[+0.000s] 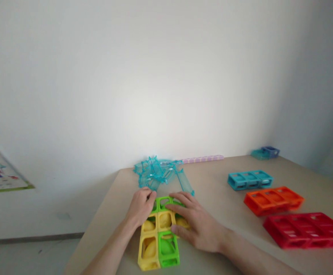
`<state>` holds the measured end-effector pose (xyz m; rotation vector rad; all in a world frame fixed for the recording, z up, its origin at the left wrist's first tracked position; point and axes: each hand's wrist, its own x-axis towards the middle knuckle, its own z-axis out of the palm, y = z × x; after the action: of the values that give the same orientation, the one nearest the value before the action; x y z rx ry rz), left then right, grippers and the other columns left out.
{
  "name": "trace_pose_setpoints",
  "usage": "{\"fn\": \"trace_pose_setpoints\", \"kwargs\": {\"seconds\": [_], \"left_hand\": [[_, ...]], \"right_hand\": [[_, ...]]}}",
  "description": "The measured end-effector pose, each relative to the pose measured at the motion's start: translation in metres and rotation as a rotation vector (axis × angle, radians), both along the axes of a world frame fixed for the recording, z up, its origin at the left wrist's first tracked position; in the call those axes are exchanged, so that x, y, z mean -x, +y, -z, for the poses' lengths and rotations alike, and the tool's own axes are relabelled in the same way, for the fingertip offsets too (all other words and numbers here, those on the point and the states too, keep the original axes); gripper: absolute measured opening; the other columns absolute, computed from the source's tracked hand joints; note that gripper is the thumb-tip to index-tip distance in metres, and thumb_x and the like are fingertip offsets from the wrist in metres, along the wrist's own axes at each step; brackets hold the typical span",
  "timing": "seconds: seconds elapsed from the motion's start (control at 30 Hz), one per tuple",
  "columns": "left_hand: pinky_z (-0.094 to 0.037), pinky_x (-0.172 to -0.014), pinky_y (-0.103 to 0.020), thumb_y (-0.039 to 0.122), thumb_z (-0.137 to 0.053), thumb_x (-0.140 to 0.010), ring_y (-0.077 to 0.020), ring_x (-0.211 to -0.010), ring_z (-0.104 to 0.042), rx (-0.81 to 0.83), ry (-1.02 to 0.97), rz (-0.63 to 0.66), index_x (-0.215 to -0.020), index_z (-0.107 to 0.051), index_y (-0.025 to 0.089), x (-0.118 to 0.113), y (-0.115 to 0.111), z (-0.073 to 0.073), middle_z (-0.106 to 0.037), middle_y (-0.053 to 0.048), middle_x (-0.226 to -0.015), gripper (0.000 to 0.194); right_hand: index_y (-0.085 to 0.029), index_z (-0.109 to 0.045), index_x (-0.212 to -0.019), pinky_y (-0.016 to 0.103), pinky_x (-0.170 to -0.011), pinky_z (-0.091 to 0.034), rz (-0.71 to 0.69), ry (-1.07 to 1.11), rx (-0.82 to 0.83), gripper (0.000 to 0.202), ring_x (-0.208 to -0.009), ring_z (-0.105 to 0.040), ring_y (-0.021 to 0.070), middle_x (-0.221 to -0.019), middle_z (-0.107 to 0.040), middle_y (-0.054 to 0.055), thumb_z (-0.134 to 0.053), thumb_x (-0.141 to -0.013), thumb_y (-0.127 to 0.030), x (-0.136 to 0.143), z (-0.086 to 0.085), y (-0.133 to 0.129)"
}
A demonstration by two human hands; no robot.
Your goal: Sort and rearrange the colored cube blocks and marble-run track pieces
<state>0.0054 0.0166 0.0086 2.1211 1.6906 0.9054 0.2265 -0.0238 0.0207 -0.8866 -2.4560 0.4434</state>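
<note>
A block of joined yellow and green hollow cube frames (155,244) lies on the table in front of me, with rounded yellow and green shapes inside the cubes. My left hand (141,206) is at its far left side, fingers curled round the edge; the fingertips are partly hidden. Across its right side lies my right hand (202,223), thumb and fingers gripping the block and covering some cubes. Just beyond the block, a heap of clear teal plastic track pieces (155,172) reaches close to my left fingers.
To the right stand a teal three-cube block (250,179), an orange one (273,199) and a red one (306,231). A pink patterned strip (202,159) runs along the wall. Teal and dark blue pieces (270,151) sit in the far right corner. The table's left edge is near my left arm.
</note>
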Motion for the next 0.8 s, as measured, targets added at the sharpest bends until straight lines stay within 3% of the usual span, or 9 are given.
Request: {"fn": "trace_pose_setpoints", "kwargs": {"seconds": [0.23, 0.43, 0.5, 0.63, 0.7, 0.8], "left_hand": [[-0.038, -0.07, -0.026, 0.033, -0.036, -0.093, -0.0162, -0.073, -0.057, -0.167, -0.092, 0.03, -0.065, -0.057, 0.017, 0.0, -0.004, -0.003, -0.057, -0.003, -0.072, 0.038], [-0.043, -0.072, -0.025, 0.037, -0.038, -0.092, -0.0175, -0.079, -0.058, -0.303, -0.488, 0.007, -0.076, -0.059, 0.017, 0.001, -0.012, -0.011, -0.061, -0.004, -0.079, 0.033], [-0.045, -0.065, -0.025, 0.039, -0.039, -0.091, -0.0167, -0.072, -0.058, -0.193, -0.713, 0.084, -0.076, -0.058, 0.017, 0.0, -0.014, -0.013, -0.062, -0.004, -0.078, 0.033], [-0.044, -0.049, -0.027, 0.044, -0.041, -0.089, -0.0177, -0.056, -0.059, 0.198, -1.058, 0.446, -0.056, -0.04, 0.018, -0.006, -0.019, -0.013, -0.064, -0.007, -0.072, 0.042], [-0.044, -0.048, -0.028, 0.043, -0.043, -0.088, -0.0195, -0.054, -0.061, 0.325, -1.062, 0.598, -0.053, -0.034, 0.019, -0.009, -0.021, -0.013, -0.067, -0.01, -0.07, 0.044], [-0.043, -0.051, -0.027, 0.041, -0.042, -0.09, -0.0184, -0.054, -0.061, 0.41, -0.968, 0.688, -0.052, -0.035, 0.018, -0.009, -0.024, -0.012, -0.07, -0.013, -0.069, 0.045]], "right_hand": [[-0.02, -0.053, -0.129, 0.044, -0.107, -0.03, -0.001, -0.004, 0.015, 0.049, -0.127, -0.036, 0.027, -0.135, -0.045, 0.013, -0.055, -0.086, -0.044, 0.0, -0.004, -0.001], [-0.021, -0.053, -0.127, 0.043, -0.105, -0.033, 0.069, 0.108, 0.068, 0.04, -0.126, -0.039, 0.0249, -0.131, -0.046, 0.012, -0.047, -0.092, -0.04, 0.0, 0.005, 0.002], [-0.022, -0.053, -0.126, 0.04, -0.104, -0.035, 0.093, 0.175, 0.103, 0.036, -0.121, -0.045, 0.0224, -0.128, -0.049, 0.011, -0.044, -0.094, -0.033, 0.0, 0.009, 0.005], [-0.021, -0.056, -0.12, 0.035, -0.094, -0.043, 0.063, 0.241, 0.167, 0.032, -0.104, -0.056, 0.0205, -0.113, -0.058, 0.008, -0.052, -0.089, -0.026, -0.001, 0.011, 0.01], [-0.021, -0.059, -0.117, 0.034, -0.09, -0.044, 0.036, 0.231, 0.189, 0.029, -0.098, -0.057, 0.02, -0.106, -0.06, 0.007, -0.054, -0.088, -0.025, -0.002, 0.01, 0.012], [-0.021, -0.061, -0.113, 0.033, -0.084, -0.045, 0.007, 0.184, 0.181, 0.028, -0.092, -0.058, 0.0199, -0.1, -0.06, 0.007, -0.056, -0.087, -0.027, -0.004, 0.006, 0.012]]}}
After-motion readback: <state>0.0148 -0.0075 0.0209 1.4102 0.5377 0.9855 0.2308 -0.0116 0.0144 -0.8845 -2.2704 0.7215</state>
